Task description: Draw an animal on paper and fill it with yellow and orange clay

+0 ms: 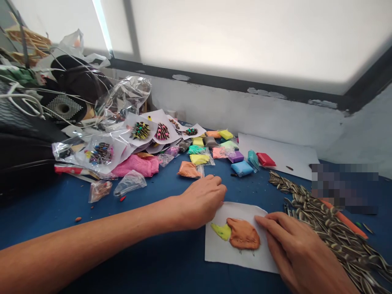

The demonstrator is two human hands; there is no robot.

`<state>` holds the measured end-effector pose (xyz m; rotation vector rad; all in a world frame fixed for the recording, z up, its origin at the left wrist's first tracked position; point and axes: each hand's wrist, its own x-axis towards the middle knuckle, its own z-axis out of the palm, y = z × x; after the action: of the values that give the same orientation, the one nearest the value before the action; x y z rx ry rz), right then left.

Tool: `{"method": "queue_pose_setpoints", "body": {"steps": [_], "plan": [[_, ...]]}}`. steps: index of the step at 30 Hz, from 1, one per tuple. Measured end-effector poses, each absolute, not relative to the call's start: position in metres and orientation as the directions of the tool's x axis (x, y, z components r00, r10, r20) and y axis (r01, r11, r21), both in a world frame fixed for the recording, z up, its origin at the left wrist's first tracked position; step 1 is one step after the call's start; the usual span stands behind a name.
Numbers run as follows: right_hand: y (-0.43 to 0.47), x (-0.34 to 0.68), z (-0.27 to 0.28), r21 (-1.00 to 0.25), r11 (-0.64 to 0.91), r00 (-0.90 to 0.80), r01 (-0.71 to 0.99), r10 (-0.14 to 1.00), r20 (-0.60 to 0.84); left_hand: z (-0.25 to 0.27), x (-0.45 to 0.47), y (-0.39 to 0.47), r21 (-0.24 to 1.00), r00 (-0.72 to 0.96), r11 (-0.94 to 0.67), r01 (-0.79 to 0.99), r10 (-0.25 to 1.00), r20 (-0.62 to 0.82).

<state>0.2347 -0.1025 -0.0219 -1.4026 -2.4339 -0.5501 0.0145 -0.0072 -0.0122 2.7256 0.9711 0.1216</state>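
Observation:
A sheet of white paper (214, 251) lies on the blue table, carrying an orange clay shape (244, 234) joined on its left to a yellow-green clay piece (221, 231). Short pencil lines show below the orange clay. My left hand (200, 202) is at the sheet's upper left corner, its fingers curled inward; whatever they may hold is hidden. Just beyond it sits a bagged orange clay pack (189, 170). My right hand (301, 247) rests over the sheet's right edge with its fingers stretched out, the fingertips on the paper beside the orange clay.
Striped sunflower seeds (333, 228) are heaped at the right, with an orange stick (347, 222) among them. Several coloured clay packs (241, 166) lie behind the hands. Seed-and-clay pictures (141, 130), plastic bags (130, 182) and a pink clay lump (136, 165) fill the left back.

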Motion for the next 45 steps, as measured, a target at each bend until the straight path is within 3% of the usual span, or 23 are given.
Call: {"method": "queue_pose_setpoints", "body": {"steps": [5,10,12,16,24,30,37,39,42,45], "plan": [[-0.107,0.233,-0.020,0.133,0.452,-0.461,0.882,0.772,0.438,-0.023,0.021,0.006,0.238,0.820,-0.808,0.539,0.568,0.072],[-0.108,0.239,-0.026,0.081,0.475,-0.469,0.876,0.803,0.367,-0.025,0.028,0.010,0.255,0.809,-0.811,0.527,0.571,0.142],[-0.108,0.244,-0.029,0.082,0.486,-0.482,0.870,0.805,0.346,-0.021,0.024,0.004,0.300,0.807,-0.811,0.502,0.564,0.174],[-0.108,0.245,-0.029,0.092,0.506,-0.501,0.857,0.780,0.376,-0.017,0.011,-0.011,0.544,0.857,-0.791,0.279,0.461,0.232],[-0.099,0.227,-0.022,0.111,0.563,-0.534,0.819,0.677,0.506,-0.032,0.005,-0.017,0.638,0.891,-0.727,0.253,0.433,0.140],[-0.099,0.230,-0.026,0.146,0.549,-0.534,0.823,0.661,0.527,-0.038,0.002,-0.017,0.654,0.884,-0.725,0.215,0.429,0.185],[-0.106,0.238,-0.031,0.023,0.506,-0.461,0.862,0.765,0.450,-0.042,0.002,-0.015,0.631,0.869,-0.761,0.152,0.407,0.281],[-0.107,0.237,-0.030,0.050,0.495,-0.464,0.868,0.769,0.439,-0.041,0.002,-0.015,0.624,0.872,-0.765,0.159,0.405,0.274],[-0.104,0.231,-0.027,0.113,0.531,-0.504,0.840,0.685,0.527,-0.041,0.002,-0.016,0.616,0.876,-0.762,0.200,0.420,0.235],[-0.101,0.227,-0.027,0.183,0.542,-0.554,0.820,0.672,0.491,-0.042,0.002,-0.016,0.606,0.880,-0.764,0.221,0.425,0.214]]}}
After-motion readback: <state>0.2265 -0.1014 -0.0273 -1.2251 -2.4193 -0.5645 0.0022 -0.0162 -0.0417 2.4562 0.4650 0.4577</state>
